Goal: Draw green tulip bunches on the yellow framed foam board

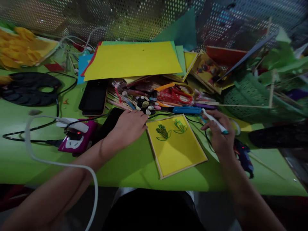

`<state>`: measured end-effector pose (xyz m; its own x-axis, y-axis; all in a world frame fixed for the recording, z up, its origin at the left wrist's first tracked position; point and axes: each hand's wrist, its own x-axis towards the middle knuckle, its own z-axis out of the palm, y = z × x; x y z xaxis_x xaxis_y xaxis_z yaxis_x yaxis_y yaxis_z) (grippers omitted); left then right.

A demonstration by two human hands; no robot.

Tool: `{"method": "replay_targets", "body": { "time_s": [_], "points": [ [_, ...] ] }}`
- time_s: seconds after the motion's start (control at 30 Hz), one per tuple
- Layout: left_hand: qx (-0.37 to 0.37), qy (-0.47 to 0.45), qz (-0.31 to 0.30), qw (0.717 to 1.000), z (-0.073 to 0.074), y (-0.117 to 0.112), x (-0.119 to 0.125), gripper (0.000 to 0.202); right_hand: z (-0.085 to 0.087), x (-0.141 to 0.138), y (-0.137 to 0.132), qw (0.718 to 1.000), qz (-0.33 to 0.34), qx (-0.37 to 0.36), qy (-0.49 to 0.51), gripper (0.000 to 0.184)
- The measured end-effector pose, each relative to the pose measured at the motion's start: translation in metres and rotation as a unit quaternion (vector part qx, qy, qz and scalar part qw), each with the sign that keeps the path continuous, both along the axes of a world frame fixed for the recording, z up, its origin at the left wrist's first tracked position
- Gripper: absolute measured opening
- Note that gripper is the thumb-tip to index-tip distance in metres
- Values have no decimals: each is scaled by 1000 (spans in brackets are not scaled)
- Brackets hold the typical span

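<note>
A white marker (215, 120) with a teal end is gripped in my right hand (222, 133), which hovers right of a yellow card (176, 149). Thin light wooden strips edge that card, and two green plant drawings with leaves sit in its upper part. My left hand (131, 125) lies palm down by the card's upper left corner, fingers stretched toward a small cluster of dark and white pebbles (145, 104). Whether its fingertips touch the pebbles I cannot tell. Just beyond the card lies a blue-handled cutter (187, 110).
Behind are red scissors (176, 94), loose sticks and stacked coloured paper (134, 61). A magenta power socket (79, 138) with cables, phones (93, 96) and a black palette (31, 88) occupy the left. At right stand a green basket (252, 96) and a glue gun (244, 157).
</note>
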<state>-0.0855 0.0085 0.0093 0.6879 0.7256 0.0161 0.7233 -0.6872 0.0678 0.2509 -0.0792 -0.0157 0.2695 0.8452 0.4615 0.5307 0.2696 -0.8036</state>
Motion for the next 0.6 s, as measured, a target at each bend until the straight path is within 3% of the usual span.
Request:
{"method": "replay_targets", "body": {
  "time_s": [0.27,0.6],
  "points": [
    [8,-4,10,1000,-3,-3,2,16,-6,6,0,1000,4,-9,-18,34],
    [-20,4,-14,1000,-1,-4,-1,39,4,3,-5,1000,-3,3,13,31]
  ]
}}
